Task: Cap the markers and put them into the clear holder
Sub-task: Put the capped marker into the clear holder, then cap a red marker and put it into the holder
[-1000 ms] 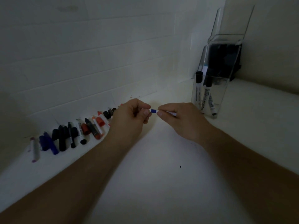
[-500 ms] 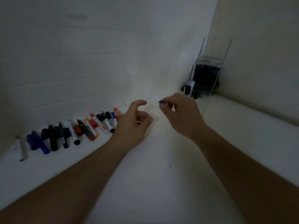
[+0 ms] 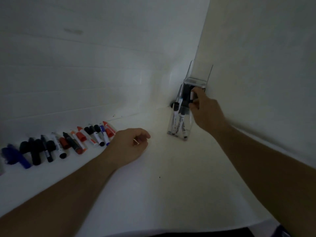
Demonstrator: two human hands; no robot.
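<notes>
The clear holder [image 3: 177, 134] stands in the corner at the back right, with capped markers [image 3: 176, 120] upright inside it. My right hand [image 3: 204, 108] is at the holder's opening, its fingers pinched on a capped marker [image 3: 191, 97] whose white barrel shows between them. My left hand [image 3: 130, 145] rests on the white surface with fingers loosely curled and nothing in it. A row of loose markers and caps [image 3: 75, 142], black, red and blue, lies along the wall at the left.
White tiled walls meet in the corner behind the holder. The white counter [image 3: 162, 185] stretches from my hands toward me. A dark object [image 3: 171, 105] sits behind the holder's base.
My right hand carried the capped marker from the middle to the holder's opening. My left hand let go and dropped onto the counter. The camera view shifted.
</notes>
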